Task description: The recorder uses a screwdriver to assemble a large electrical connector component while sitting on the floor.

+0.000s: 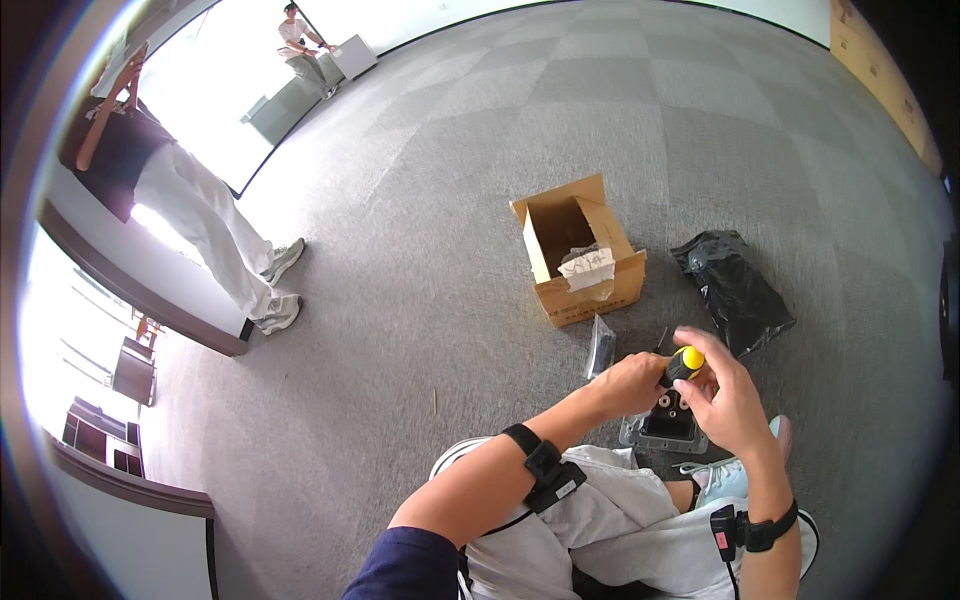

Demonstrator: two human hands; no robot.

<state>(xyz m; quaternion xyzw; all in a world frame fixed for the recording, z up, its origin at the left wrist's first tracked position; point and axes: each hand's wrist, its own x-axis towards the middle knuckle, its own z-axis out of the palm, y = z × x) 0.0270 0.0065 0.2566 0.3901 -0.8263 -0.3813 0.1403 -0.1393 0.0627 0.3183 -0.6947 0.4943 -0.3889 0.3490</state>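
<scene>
A screwdriver [686, 364] with a black and yellow handle stands tilted, its yellow end up toward me. My right hand [728, 400] is closed around that handle from the right, thumb and fingers on either side. From the left, my left hand [632, 384] is closed beside the handle, and what its fingers hold is hidden. Under both hands lies a dark rectangular housing [668, 428] with a flat flange and several round fittings on top. The screwdriver's tip is out of sight behind my hands.
Ahead stands an open cardboard box [580, 290], with a small clear plastic bag [600, 345] in front. A black plastic bag [738, 290] lies to its right. My shoe [722, 482] is close to the housing. One person [190, 190] stands at left, another [300, 50] farther back.
</scene>
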